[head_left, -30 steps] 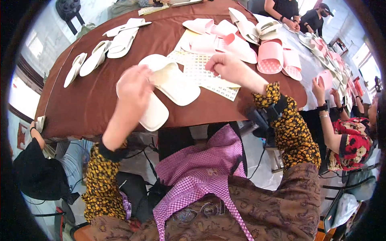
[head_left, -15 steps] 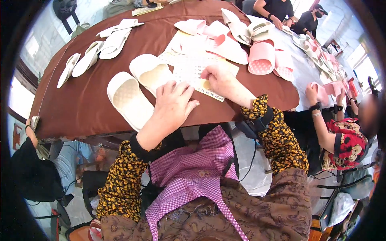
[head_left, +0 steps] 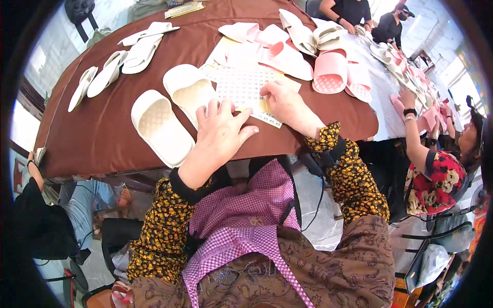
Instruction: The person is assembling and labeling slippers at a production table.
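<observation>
Now resting flat and open beside the white slipper pair [head_left: 172, 115] near the tabletop [head_left: 102, 143] front edge: left hand [head_left: 221, 131]. Pinching at the sticker sheet [head_left: 246, 90], mid-tabletop: right hand [head_left: 285, 102], fingers curling, gripping only its edge.

Sticker sheet [head_left: 241, 90] flat on worktop [head_left: 102, 149], near front edge. Two slippers [head_left: 172, 115] just left of sheet. Left hand [head_left: 221, 131] at sheet's front edge, right hand [head_left: 285, 102] on its right corner. Slipper pile [head_left: 308, 51] behind, to right. More slipper pairs [head_left: 120, 59] far left.
</observation>
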`<action>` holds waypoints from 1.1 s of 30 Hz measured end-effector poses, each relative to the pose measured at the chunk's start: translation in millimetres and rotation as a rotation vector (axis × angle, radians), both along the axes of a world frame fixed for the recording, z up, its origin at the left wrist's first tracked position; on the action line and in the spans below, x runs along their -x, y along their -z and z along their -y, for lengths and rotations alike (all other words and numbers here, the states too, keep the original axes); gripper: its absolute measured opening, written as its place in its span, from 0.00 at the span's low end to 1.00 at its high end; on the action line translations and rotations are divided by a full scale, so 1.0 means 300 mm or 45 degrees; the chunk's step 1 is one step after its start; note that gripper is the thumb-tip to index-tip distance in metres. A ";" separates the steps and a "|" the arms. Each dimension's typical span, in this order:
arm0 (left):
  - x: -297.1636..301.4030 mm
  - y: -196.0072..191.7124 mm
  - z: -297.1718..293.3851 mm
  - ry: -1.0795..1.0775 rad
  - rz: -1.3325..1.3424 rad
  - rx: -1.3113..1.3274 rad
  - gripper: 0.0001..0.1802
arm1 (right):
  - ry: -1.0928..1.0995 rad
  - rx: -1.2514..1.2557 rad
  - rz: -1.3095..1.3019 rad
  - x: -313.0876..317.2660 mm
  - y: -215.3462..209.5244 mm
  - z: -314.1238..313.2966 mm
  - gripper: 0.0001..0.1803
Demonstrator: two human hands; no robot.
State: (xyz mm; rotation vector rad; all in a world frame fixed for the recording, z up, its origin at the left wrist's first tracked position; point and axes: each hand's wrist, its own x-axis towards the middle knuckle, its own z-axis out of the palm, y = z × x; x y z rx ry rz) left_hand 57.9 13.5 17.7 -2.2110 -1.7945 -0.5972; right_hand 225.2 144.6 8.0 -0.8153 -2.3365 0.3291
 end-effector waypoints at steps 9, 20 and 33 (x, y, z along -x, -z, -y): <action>-0.005 0.002 -0.003 -0.010 0.012 -0.038 0.21 | 0.084 0.155 0.159 -0.003 -0.020 0.036 0.11; -0.005 -0.001 0.000 -0.036 -0.007 0.029 0.21 | 0.119 0.183 0.224 0.001 -0.032 0.041 0.10; 0.000 0.011 -0.005 -0.010 0.024 -0.044 0.21 | 0.099 0.147 0.230 -0.004 -0.021 0.042 0.10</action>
